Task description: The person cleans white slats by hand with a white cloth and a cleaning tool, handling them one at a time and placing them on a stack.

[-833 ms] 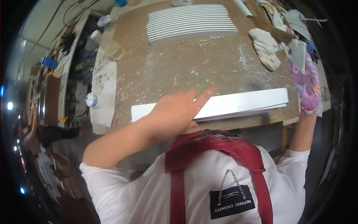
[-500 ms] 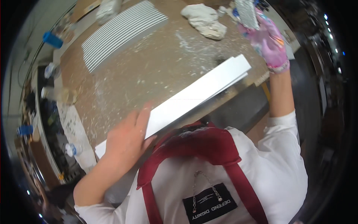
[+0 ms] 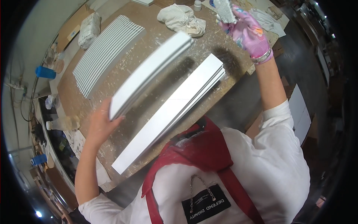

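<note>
Both hands curled — bare left hand (image 3: 100, 126), left of centre, clasping white slats (image 3: 147, 72); gloved right hand (image 3: 250, 34), upper right, gripping grey block (image 3: 226, 11).

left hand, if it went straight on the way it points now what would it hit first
Probably the side of the row of slim white strips ahead of the left hand; if the hand is raised, as it seems, it may pass over them.

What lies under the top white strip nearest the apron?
Under the top strip, edges of more white strips show, fanned at the right end; their upper faces are mostly covered.
</note>
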Motion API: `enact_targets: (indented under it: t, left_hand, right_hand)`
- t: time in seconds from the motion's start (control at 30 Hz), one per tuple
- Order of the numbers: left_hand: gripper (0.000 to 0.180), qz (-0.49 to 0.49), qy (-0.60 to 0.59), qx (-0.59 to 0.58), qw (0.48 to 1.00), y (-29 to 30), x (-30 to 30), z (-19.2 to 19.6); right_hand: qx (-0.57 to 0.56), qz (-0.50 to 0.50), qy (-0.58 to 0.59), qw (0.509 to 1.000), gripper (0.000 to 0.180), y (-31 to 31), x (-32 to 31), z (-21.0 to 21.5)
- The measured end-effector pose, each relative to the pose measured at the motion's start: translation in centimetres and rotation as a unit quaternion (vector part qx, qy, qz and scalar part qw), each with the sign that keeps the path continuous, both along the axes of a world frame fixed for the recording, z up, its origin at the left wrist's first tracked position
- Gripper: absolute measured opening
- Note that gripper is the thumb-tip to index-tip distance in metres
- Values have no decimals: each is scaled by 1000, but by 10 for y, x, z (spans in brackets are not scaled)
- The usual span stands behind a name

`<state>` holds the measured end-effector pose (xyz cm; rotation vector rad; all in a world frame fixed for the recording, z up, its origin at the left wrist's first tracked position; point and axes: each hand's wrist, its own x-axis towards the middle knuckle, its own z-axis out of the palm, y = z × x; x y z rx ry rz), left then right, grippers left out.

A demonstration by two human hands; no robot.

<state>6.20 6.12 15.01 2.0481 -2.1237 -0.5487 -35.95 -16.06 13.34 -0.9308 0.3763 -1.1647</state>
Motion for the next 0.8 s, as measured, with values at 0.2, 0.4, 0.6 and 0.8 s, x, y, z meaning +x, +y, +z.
enact_targets:
  t: [0.2, 0.4, 0.6, 0.8]
  left_hand:
    - [56, -52, -1, 116, 992, -9, -6, -89]
    - [59, -188, 54, 198, 961, -12, -8, -95]
    - [63, -10, 22, 128, 992, -120, 27, -64]
    - [76, 110, -171, -112, 973, -175, 91, -152]
  right_hand:
    - [36, -23, 33, 999, 30, 8, 10, -9]
    - [75, -34, 37, 996, 34, 12, 6, -34]
    - [135, -68, 55, 987, 34, 3, 29, -45]
    - [108, -33, 92, 989, 39, 0, 41, -41]
